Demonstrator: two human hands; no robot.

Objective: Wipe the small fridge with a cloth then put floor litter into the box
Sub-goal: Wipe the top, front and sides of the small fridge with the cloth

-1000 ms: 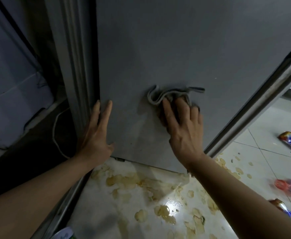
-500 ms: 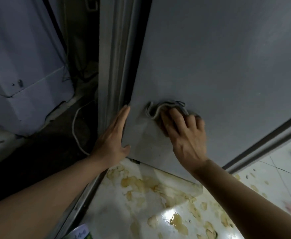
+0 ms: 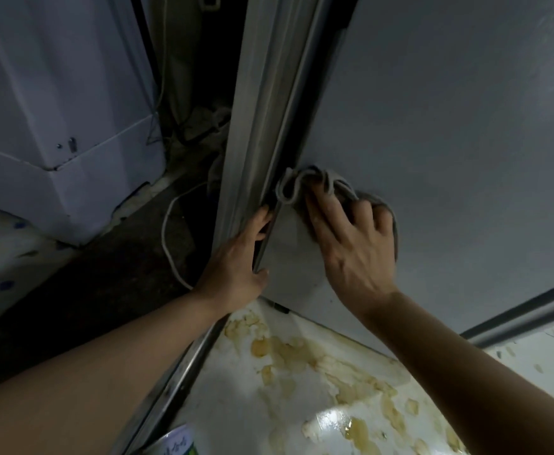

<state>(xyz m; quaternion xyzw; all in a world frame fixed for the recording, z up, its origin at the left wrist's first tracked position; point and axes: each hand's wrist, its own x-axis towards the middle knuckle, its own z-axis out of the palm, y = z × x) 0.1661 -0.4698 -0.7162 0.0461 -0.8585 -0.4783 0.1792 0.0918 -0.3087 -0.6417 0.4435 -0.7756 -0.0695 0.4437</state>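
The small grey fridge (image 3: 433,126) fills the upper right of the head view. A crumpled grey cloth (image 3: 305,183) lies against its side panel near the left edge. My right hand (image 3: 354,247) presses flat on the cloth, fingers spread over it. My left hand (image 3: 239,261) grips the fridge's left corner edge, its fingers curled around the metal trim (image 3: 259,126). No box is in view.
A white appliance (image 3: 55,126) stands at the left, with a dark gap and a white cable (image 3: 167,231) between it and the fridge. White floor tiles (image 3: 269,405) with yellowish stains lie below. A green-and-white container (image 3: 177,444) peeks in at the bottom edge.
My right hand has slid the cloth leftward along the fridge side to its corner. My left hand went from lying flat to gripping the edge. The litter at the right has left the view.
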